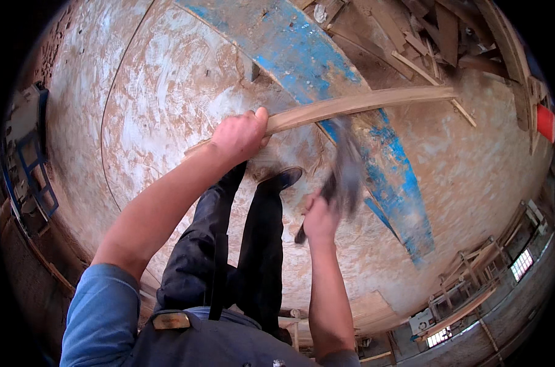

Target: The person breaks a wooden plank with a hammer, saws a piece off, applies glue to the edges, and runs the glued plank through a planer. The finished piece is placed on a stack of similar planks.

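Observation:
My left hand (240,134) is closed round a long, slightly curved-looking wooden strip (357,103). The strip reaches right across a worn plank with chipped blue paint (314,73); a short end shows behind my wrist. In my right hand (321,219) is the dark handle of a hatchet-like tool (349,168). Its grey metal head is smeared by motion, so its exact shape is unclear. That head is just below the strip in the picture, over the blue plank's edge. Whether it touches the wood I cannot tell.
Scrap boards and offcuts (445,30) are heaped at the far right. A red object (545,123) stands by the right rim. Wooden frames (473,269) line the lower right, and a blue metal frame (37,168) is at the left. My shoe (283,178) is near the plank.

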{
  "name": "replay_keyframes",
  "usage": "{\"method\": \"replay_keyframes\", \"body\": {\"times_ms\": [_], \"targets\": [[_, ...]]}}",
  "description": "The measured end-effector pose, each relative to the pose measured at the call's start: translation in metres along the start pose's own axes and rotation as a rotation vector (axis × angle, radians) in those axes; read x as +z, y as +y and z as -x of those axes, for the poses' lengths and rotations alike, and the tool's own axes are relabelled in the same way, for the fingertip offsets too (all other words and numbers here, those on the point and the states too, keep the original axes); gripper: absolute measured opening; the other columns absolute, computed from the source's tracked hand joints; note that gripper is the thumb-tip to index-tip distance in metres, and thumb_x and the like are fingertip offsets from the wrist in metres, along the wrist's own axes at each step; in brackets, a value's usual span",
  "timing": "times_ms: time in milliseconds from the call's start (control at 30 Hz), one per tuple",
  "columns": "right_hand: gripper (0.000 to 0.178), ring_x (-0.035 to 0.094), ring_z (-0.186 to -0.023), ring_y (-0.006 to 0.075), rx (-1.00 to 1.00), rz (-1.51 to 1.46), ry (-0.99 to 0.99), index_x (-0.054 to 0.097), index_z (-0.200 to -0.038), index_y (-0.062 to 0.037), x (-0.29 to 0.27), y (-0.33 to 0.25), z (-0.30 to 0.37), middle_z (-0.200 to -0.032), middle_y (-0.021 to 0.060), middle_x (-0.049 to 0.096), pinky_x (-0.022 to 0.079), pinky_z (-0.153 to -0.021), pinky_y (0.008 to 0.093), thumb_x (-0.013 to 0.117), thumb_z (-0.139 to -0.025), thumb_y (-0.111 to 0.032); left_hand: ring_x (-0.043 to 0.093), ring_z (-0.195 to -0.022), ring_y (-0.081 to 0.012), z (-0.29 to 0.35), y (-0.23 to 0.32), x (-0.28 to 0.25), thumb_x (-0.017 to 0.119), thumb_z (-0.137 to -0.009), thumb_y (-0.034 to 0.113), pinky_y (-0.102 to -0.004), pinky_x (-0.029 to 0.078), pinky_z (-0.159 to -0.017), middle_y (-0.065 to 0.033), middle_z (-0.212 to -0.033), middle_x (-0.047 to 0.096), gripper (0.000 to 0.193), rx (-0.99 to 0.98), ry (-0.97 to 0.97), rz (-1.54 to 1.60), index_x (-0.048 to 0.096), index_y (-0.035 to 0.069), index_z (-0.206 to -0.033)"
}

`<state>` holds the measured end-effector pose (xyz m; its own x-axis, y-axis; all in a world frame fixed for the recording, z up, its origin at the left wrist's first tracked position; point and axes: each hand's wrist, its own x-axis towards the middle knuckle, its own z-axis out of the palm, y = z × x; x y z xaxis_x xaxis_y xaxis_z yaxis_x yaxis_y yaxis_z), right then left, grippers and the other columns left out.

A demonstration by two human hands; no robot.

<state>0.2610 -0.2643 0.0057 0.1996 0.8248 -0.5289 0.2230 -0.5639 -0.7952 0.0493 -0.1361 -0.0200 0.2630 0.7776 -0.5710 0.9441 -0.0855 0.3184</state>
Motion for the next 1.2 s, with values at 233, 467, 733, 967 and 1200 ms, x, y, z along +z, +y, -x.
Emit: {"method": "replay_keyframes", "body": {"times_ms": [233,467,733,967,1200], "targets": [[0.024,0.045,-0.051,0.0121,0.020,-0.048,0.049,0.049,-0.081,-0.0056,-0.004,-0.011,0.015,-0.062,0.0027,0.046,0.039,-0.047,0.0273,0.041,-0.094,-0.024,0.065,-0.078,-0.0361,-0.001,0.005,0.002,0.069,-0.077,0.025,-0.0453,0.053,-0.065,-0.0181,-0.083,0.062,0.038,-0.029,0.007,0.029,0.045,0.003,-0.095],[0.022,0.048,-0.052,0.0127,0.105,0.150,-0.019,0.052,-0.078,-0.0012,-0.001,-0.012,0.018,-0.056,0.0046,0.048,0.040,-0.049,0.0273,0.045,-0.090,-0.018,0.066,-0.076,-0.0350,-0.004,0.006,-0.001,0.066,-0.079,0.026,-0.0447,0.054,-0.065,-0.0178,-0.084,0.063,0.035,-0.029,-0.004,0.039,0.044,0.004,-0.094],[0.020,0.061,-0.073,0.0436,0.061,0.290,-0.139,0.059,-0.097,-0.0001,0.002,-0.028,0.006,-0.074,0.0230,0.062,0.048,-0.064,0.0440,0.057,-0.085,-0.015,0.064,-0.078,-0.0373,-0.006,0.008,0.003,0.066,-0.079,0.027,-0.0459,0.053,-0.067,-0.0202,-0.085,0.062,0.037,-0.041,0.026,0.079,0.045,0.002,-0.094],[0.024,0.062,-0.077,0.0428,0.039,0.297,-0.155,0.059,-0.094,-0.0007,0.011,-0.024,-0.007,-0.076,0.0231,0.063,0.049,-0.063,0.0447,0.062,-0.085,-0.023,0.065,-0.078,-0.0378,-0.007,0.012,-0.004,0.064,-0.080,0.024,-0.0459,0.053,-0.066,-0.0198,-0.084,0.062,0.033,-0.046,0.025,0.044,0.044,0.003,-0.095],[0.022,0.056,-0.058,0.0267,-0.104,0.094,0.055,0.055,-0.084,-0.0009,-0.007,-0.025,-0.014,-0.062,0.0125,0.055,0.044,-0.052,0.0367,0.052,-0.089,-0.022,0.064,-0.074,-0.0384,-0.008,0.014,0.000,0.061,-0.081,0.022,-0.0471,0.052,-0.063,-0.0201,-0.080,0.062,0.029,-0.052,0.036,0.048,0.042,0.003,-0.092]]}}
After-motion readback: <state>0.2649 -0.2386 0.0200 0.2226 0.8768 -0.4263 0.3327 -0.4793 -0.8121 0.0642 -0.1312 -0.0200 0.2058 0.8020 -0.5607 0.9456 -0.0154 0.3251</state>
